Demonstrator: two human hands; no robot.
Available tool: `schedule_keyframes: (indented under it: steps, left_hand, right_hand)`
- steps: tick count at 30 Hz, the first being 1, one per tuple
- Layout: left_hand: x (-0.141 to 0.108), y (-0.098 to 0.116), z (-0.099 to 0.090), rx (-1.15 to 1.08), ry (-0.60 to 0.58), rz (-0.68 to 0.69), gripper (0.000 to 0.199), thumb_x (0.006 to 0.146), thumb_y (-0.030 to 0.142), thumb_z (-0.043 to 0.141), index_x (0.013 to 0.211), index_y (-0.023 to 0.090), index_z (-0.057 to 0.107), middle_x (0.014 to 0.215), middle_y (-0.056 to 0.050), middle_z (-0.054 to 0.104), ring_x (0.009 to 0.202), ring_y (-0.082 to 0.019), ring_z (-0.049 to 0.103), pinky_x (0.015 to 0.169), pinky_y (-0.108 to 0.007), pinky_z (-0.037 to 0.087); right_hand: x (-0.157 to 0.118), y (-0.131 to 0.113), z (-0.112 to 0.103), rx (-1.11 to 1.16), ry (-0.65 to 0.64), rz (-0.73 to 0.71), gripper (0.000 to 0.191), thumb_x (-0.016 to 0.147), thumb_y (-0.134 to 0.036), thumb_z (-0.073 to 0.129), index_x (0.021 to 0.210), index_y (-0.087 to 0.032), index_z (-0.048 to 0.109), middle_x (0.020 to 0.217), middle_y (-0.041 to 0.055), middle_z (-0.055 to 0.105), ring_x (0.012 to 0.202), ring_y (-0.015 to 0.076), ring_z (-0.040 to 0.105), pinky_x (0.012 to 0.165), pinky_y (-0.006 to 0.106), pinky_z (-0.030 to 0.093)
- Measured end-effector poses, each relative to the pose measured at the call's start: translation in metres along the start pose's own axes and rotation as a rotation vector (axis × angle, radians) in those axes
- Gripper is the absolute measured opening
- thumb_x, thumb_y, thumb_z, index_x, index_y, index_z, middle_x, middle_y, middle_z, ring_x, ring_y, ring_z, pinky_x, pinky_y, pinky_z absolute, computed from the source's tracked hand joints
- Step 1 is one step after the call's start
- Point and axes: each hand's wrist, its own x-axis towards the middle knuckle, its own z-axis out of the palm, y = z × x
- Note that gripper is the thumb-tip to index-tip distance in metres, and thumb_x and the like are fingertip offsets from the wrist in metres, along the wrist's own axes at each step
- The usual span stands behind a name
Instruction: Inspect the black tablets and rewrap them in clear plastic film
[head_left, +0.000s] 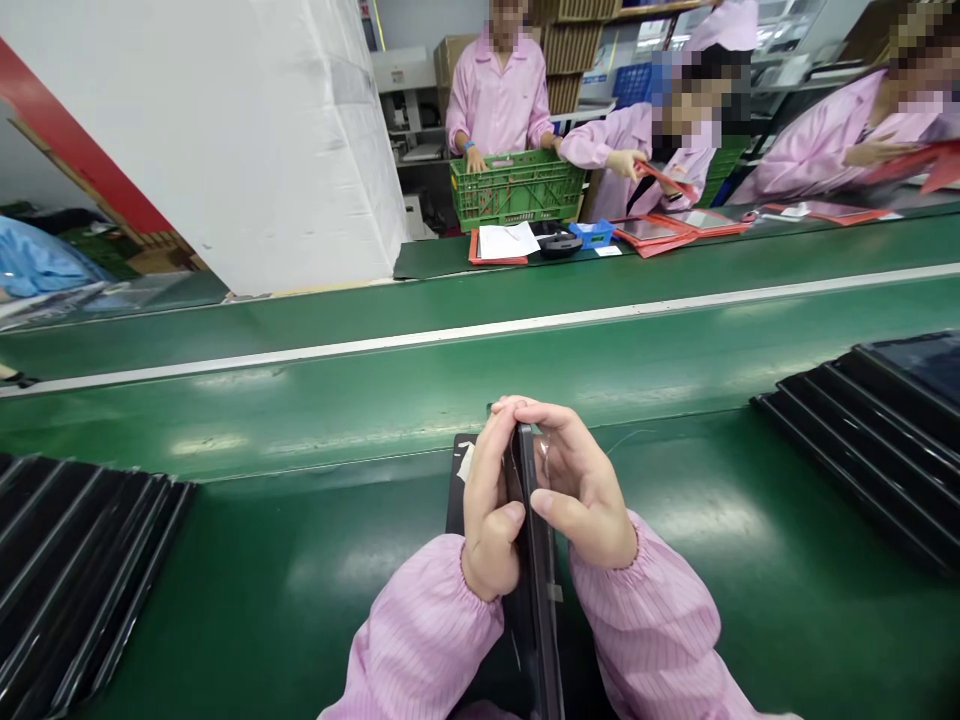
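Slim black device [539, 610], on edge

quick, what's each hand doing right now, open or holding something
Left hand: closed on the left face of a thin dark device held on edge.
Right hand: closed on its right face.

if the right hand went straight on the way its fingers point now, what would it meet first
Likely the left hand: the fingers of the right hand lean up and leftward over the top end of the slim dark device, where both hands' fingertips seem to meet. Depth is hard to judge.
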Motion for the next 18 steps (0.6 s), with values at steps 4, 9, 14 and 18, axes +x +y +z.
schedule_keyframes:
  steps: [4, 9, 14, 18]
  left_hand:
    - [0.0009, 0.001, 0.0, -0.021, -0.018, 0.051, 0.057, 0.092, 0.037, 0.045, 0.148, 0.034, 0.044, 0.156, 0.002, 0.045, 0.147, -0.032, 0.033, 0.124, -0.052, 0.023]
    - [0.0006, 0.0015, 0.0005, 0.0, -0.013, 0.055, 0.056, 0.092, 0.038, 0.045, 0.148, 0.029, 0.046, 0.155, -0.003, 0.046, 0.147, -0.033, 0.033, 0.123, -0.052, 0.026]
    - [-0.0006, 0.0028, 0.0031, -0.012, 0.001, 0.063, 0.055, 0.092, 0.04, 0.046, 0.146, 0.031, 0.048, 0.153, -0.002, 0.049, 0.146, -0.034, 0.036, 0.122, -0.053, 0.028]
    - [-0.004, 0.0031, 0.0076, -0.017, -0.009, 0.09, 0.054, 0.093, 0.039, 0.047, 0.147, 0.033, 0.047, 0.154, -0.001, 0.048, 0.147, -0.034, 0.034, 0.123, -0.055, 0.026]
  right_hand:
    - [-0.0003, -0.001, -0.0004, -0.015, 0.001, -0.003, 0.046, 0.087, -0.018, 0.061, 0.13, -0.035, 0.055, 0.144, 0.0054, 0.049, 0.059, 0.0092, 0.04, 0.057, 0.029, 0.037]
    - [0.0007, -0.0032, 0.0, -0.044, 0.024, 0.008, 0.041, 0.088, -0.027, 0.065, 0.127, -0.031, 0.054, 0.142, 0.0078, 0.052, 0.057, 0.009, 0.042, 0.054, 0.028, 0.039]
    - [0.0011, -0.0028, 0.0047, -0.009, 0.115, 0.025, 0.031, 0.088, -0.033, 0.065, 0.118, -0.029, 0.057, 0.133, 0.0068, 0.059, 0.052, 0.0091, 0.039, 0.051, 0.029, 0.039]
    - [-0.0003, -0.0044, 0.0073, 0.049, 0.172, 0.037, 0.03, 0.082, -0.028, 0.067, 0.111, -0.027, 0.06, 0.124, 0.0058, 0.064, 0.054, 0.011, 0.045, 0.054, 0.029, 0.045]
